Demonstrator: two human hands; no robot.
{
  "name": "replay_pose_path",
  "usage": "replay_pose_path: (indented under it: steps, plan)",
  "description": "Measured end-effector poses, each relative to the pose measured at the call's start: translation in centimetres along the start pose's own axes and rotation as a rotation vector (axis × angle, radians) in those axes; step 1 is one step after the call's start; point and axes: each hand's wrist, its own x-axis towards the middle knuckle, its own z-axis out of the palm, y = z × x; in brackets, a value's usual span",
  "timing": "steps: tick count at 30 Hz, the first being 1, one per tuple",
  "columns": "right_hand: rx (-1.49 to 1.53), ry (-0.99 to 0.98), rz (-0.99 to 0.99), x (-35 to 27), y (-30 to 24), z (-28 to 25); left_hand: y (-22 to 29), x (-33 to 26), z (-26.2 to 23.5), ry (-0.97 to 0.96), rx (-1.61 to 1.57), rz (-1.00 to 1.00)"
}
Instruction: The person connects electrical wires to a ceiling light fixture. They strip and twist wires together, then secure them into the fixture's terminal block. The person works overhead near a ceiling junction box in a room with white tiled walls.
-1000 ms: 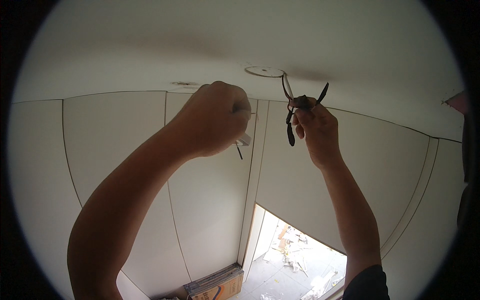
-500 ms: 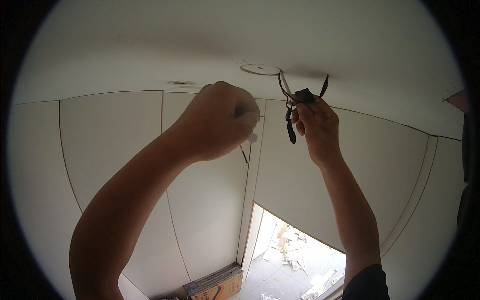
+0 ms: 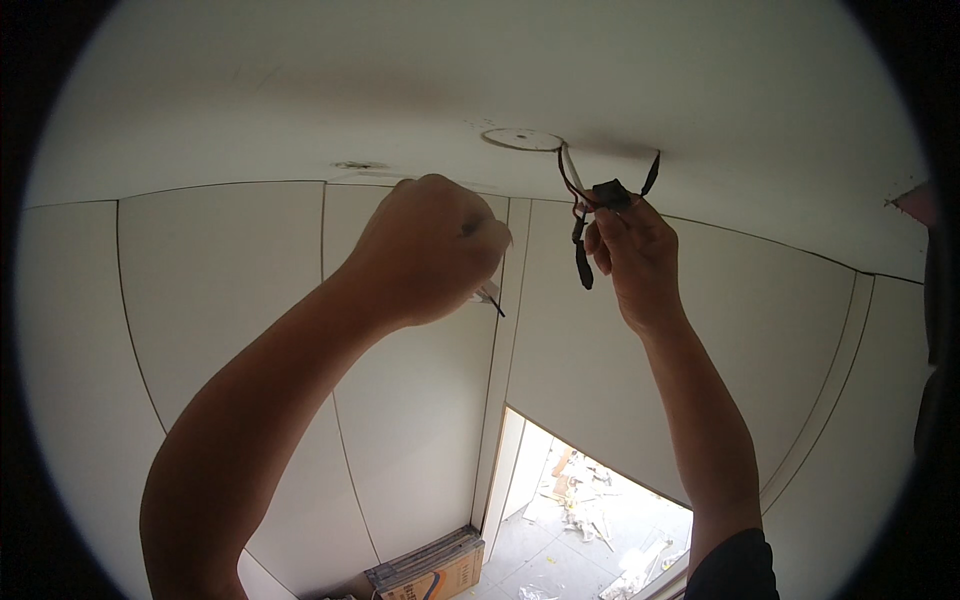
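Observation:
My left hand (image 3: pixel 432 250) is raised just below the ceiling, its fingers curled closed. Out of its underside sticks a slim dark-tipped rod (image 3: pixel 497 306) with a pale piece beside it; the rest is hidden in the fist. To the right, my right hand (image 3: pixel 640 255) pinches a bundle of electrical wires wrapped in black tape (image 3: pixel 611 194). Red and dark wires (image 3: pixel 569 180) and a white cable run from it up to the ceiling by a round cut-out (image 3: pixel 522 139). One black-taped end (image 3: pixel 584 267) dangles beside my fingers, and another (image 3: pixel 651 173) points upward.
A rough patch (image 3: pixel 360 165) marks the white ceiling (image 3: pixel 420 60). Pale panels (image 3: pixel 680 300) line the wall behind my hands. Below, flat cardboard boxes (image 3: pixel 440 570) lean near a doorway, with scraps (image 3: pixel 580 500) scattered on the tiled floor beyond. Something pink (image 3: pixel 912 203) hangs at far right.
My left hand has shifted slightly left, away from the wires, and the rod in it has tilted. My right hand keeps its hold on the taped wires, almost unmoved.

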Motion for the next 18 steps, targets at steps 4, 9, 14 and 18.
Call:
replay_pose_path:
  steps: [4,9,14,18]
  plan:
    - [-0.002,-0.009,0.003,-0.1,-0.2,0.2,-0.6,-0.4,-0.2,0.03,-0.028,-0.016]
    - [-0.014,0.01,-0.036,-0.4,0.2,0.4,-0.7,-1.2,-0.4,0.025,-0.079,-0.039]
    - [-0.094,0.055,0.01,-0.8,0.0,1.5,-0.9,-1.8,-0.9,-0.052,-0.053,-0.082]
    - [-0.073,0.021,-0.12,-0.9,0.7,1.8,-1.1,-2.4,-1.0,-0.063,-0.063,-0.08]
